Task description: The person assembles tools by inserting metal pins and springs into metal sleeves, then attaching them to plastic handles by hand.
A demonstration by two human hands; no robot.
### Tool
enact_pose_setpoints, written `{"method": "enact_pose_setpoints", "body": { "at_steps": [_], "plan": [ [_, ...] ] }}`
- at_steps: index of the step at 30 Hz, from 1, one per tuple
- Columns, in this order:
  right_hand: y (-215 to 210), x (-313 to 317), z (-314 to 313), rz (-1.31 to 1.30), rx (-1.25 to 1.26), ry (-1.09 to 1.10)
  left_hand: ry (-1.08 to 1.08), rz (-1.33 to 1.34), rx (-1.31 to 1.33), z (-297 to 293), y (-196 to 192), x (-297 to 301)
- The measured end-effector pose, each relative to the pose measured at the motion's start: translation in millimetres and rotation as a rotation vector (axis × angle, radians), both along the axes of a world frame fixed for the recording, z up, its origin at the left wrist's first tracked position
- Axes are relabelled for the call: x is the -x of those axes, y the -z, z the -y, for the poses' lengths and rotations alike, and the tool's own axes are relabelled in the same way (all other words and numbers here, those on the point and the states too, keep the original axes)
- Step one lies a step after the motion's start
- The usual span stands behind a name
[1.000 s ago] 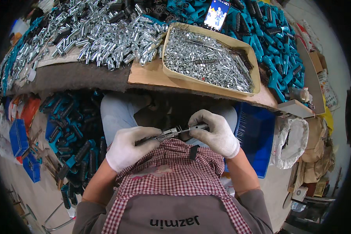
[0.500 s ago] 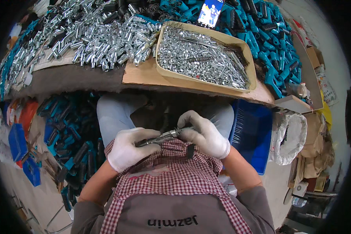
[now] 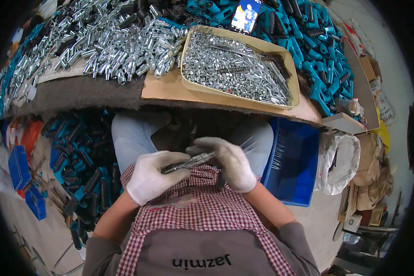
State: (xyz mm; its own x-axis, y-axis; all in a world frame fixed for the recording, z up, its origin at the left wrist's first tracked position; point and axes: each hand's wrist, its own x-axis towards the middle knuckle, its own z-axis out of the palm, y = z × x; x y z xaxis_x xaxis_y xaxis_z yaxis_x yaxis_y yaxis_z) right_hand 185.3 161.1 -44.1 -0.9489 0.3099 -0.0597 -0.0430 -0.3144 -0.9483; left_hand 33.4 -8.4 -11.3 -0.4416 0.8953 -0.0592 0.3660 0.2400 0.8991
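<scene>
My left hand (image 3: 155, 177), in a white glove, is closed round a slim metal part (image 3: 194, 162), dark at its left end and silver along the rest. The part lies slantwise above my lap, its silver end pointing up to the right. Around that end is my gloved right hand (image 3: 232, 163), fingers stretched to the left and slightly blurred, its palm side close against the tip. Whether palm and tip touch cannot be made out. Beneath both hands is a red checked apron (image 3: 193, 211).
Ahead, a table bears a cream tray (image 3: 295, 87) of small metal pieces, a heap of silver sleeves (image 3: 124, 50), teal handles (image 3: 322, 69) and a lit phone (image 3: 246, 16). A blue bin (image 3: 296, 170) and white sack (image 3: 340, 163) stand right; black-and-teal parts (image 3: 85, 165) lie left.
My right hand has shifted left, its fingers going from a pinch at the part's end to stretched out past it. My left hand keeps hold of the part almost unmoved.
</scene>
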Motion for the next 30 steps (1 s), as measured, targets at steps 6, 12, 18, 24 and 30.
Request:
{"method": "enact_pose_setpoints", "body": {
  "at_steps": [6, 12, 18, 24, 30],
  "plan": [
    [12.1, 4.3, 12.1, 0.042, 0.077, 0.023, 0.070, -0.146, -0.130, -3.6, 16.2, 2.2],
    [-3.9, 5.3, -9.1, -0.022, -0.103, -0.016, -0.094, 0.048, -0.008, -8.9, 7.3, -4.0],
    [-63.0, -11.1, -116.2, 0.109, -0.743, 0.606, -0.239, 0.079, -0.028, 0.8, 6.5, 5.1],
    [-56.1, -54.1, -303.9, 0.407, -1.513, 0.997, -0.280, 0.157, -0.004, 4.0, 10.8, 3.1],
    [-73.0, -49.9, -373.4, 0.818, -1.688, 1.042, -0.310, 0.186, 0.054, 6.1, 10.5, 1.3]
  ]
}}
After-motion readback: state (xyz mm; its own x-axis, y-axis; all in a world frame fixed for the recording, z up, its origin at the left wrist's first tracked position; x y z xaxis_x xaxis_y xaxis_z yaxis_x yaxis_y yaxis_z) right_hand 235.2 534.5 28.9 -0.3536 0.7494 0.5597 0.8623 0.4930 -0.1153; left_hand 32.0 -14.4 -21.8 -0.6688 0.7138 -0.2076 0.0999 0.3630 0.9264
